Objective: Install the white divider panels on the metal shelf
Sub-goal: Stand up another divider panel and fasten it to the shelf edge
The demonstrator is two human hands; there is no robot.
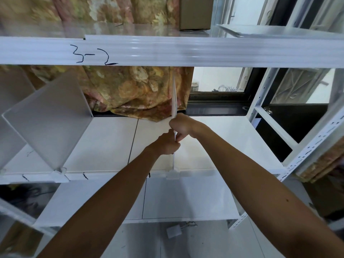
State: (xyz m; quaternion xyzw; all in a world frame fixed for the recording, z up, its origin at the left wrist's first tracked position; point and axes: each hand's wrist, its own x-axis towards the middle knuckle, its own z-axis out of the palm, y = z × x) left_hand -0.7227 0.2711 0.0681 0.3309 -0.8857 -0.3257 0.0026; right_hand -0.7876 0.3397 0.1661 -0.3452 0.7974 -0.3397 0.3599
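Clip (173,173) comes first: the small clear one on the front lip of the metal shelf (104,146), closest to you. The white divider panel (174,94) meets it there, but you cannot tell if it is pushed all the way in. You see the panel thin side on, like a white line. It stands up straight and runs away from you, from the clip toward the back of the shelf.

Next along the line is your left grip (166,144). Its fingers are curled and pinch the panel from the left side. Just past it, a bit farther back, your right grip (183,125) curls round the panel from the right side. The two are close together, with the panel between them. Beyond them the panel goes on up toward the white beam (167,51) marked 3-2.

So the clip lies just below and in front of your left grip, the nearer one. I think the next push should go straight down along the panel's front edge. The left grip is best placed for that. The right grip can stop the panel leaning.
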